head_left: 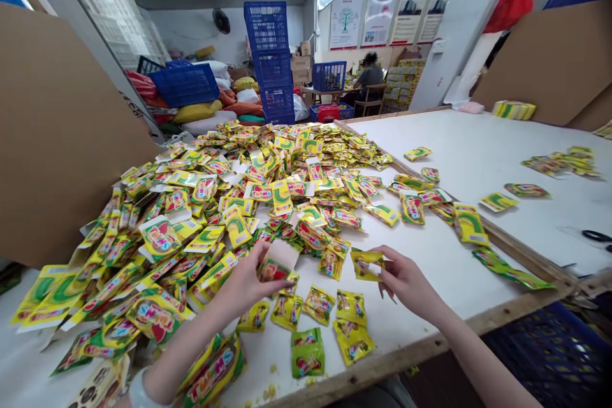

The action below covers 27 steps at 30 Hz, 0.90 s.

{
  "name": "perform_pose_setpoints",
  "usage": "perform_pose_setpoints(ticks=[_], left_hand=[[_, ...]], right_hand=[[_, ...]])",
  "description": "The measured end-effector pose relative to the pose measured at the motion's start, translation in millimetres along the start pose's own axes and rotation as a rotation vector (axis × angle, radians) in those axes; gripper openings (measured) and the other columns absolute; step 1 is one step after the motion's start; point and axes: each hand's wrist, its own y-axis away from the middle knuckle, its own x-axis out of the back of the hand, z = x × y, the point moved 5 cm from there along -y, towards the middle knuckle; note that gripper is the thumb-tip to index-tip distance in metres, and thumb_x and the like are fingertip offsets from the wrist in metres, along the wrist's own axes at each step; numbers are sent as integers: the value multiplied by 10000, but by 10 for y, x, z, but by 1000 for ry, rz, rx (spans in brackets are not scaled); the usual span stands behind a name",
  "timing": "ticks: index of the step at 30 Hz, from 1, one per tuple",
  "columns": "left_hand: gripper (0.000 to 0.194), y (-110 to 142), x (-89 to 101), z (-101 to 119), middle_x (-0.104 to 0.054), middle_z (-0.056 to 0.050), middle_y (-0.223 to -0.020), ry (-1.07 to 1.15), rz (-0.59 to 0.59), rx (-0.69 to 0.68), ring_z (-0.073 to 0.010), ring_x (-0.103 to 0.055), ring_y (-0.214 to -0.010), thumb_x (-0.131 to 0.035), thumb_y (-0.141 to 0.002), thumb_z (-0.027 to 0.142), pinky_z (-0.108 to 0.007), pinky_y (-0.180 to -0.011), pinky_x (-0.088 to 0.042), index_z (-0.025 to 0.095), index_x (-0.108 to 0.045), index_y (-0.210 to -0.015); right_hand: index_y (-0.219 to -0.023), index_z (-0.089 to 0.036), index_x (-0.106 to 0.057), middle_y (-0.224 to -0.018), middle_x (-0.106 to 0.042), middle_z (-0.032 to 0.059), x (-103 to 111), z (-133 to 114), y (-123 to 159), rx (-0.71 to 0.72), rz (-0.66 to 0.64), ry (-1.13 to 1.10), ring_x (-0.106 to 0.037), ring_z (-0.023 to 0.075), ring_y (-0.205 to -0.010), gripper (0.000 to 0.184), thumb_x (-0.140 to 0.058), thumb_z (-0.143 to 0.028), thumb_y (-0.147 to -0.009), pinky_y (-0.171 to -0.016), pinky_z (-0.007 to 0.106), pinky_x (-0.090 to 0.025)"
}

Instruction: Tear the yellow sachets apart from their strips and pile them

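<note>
My left hand [255, 274] is closed around a small candy box [277, 261] whose white flap stands up at the top. Between the thumb and fingers of my right hand [404, 277] is a small yellow candy packet [366, 264], held above the white table to the right of the box. Below my hands lie several yellow packets [351, 307] and one green packet [307, 352]. A big heap of yellow candy boxes and packets [234, 226] spreads over the table behind and to the left of my left hand.
A wooden strip [516, 242] divides the white table [478, 134]; loose packets lie along it. Black-handled scissors [595, 236] rest at the far right. Cardboard sheets [57, 127] rise at the left. Stacked blue crates [270, 67] and a seated person [371, 76] are in the background.
</note>
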Motion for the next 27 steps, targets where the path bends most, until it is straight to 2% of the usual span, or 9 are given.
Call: perform_pose_setpoints(ticks=[2,4,7,9,12,14,18,21,27], left_hand=[[491,13,-62,-57,-659,-35,-881,316,118,126,-212,-626,-786,-725,-589,377,-334,-734,-494,186,-501,-983],[494,80,-227,-71,-668,-37,-863,623,138,226,-206,-636,-771,-739,-581,351,-326,-737,-495,179,-510,-983],[395,221,-535,55,-667,-55,-917,984,-22,265,-204,-644,-797,-679,-675,319,-352,-774,-488,189,-516,-1011],[338,321,-681,175,-669,-55,-897,1087,-165,255,-200,-645,-765,-665,-698,316,-356,-748,-495,191,-538,-986],[357,433,-749,283,-661,-43,-786,1051,-267,255,-167,-623,-683,-736,-620,332,-287,-666,-494,154,-588,-892],[411,476,-724,310,-648,-28,-763,1006,-261,272,-146,-603,-674,-767,-574,343,-245,-635,-482,150,-589,-891],[452,497,-688,359,-630,-3,-820,886,-219,269,-141,-584,-764,-738,-619,301,-231,-696,-466,180,-525,-999],[351,470,-753,388,-619,7,-779,767,-220,224,-132,-567,-727,-692,-657,255,-235,-688,-459,168,-521,-951],[343,462,-869,390,-628,6,-807,750,-272,210,-136,-571,-704,-645,-669,208,-249,-673,-457,177,-514,-985]], right_hand=[[-946,-182,-481,-584,-496,-51,-59,-147,16,-38,24,-241,-418,67,-352,197,-531,-278,-782,-311,190,-326],[-918,-183,-491,-557,-491,-63,-134,-367,20,-14,56,-393,-384,47,-331,244,-613,-296,-739,-297,172,-308],[-914,-198,-505,-572,-508,-60,-257,-712,2,84,88,-488,-378,37,-344,255,-652,-276,-721,-304,163,-321],[-933,-209,-521,-668,-546,-29,-341,-906,-20,195,66,-452,-432,53,-414,207,-619,-247,-755,-347,172,-364],[-934,-208,-561,-846,-557,22,-445,-1100,-33,377,-23,-225,-497,90,-592,146,-557,-174,-792,-468,200,-411],[-926,-197,-578,-865,-551,28,-488,-1152,-28,438,-121,-29,-498,109,-674,169,-527,-109,-791,-540,214,-406],[-887,-180,-584,-825,-557,22,-500,-1162,-1,414,-340,268,-510,132,-761,246,-468,-6,-757,-663,240,-401],[-833,-169,-596,-816,-557,27,-520,-1192,27,402,-463,436,-522,140,-766,243,-456,5,-737,-684,245,-397],[-1008,-157,-601,-891,-586,46,-547,-1244,20,440,-684,434,-541,139,-826,383,-437,33,-718,-734,227,-406]])
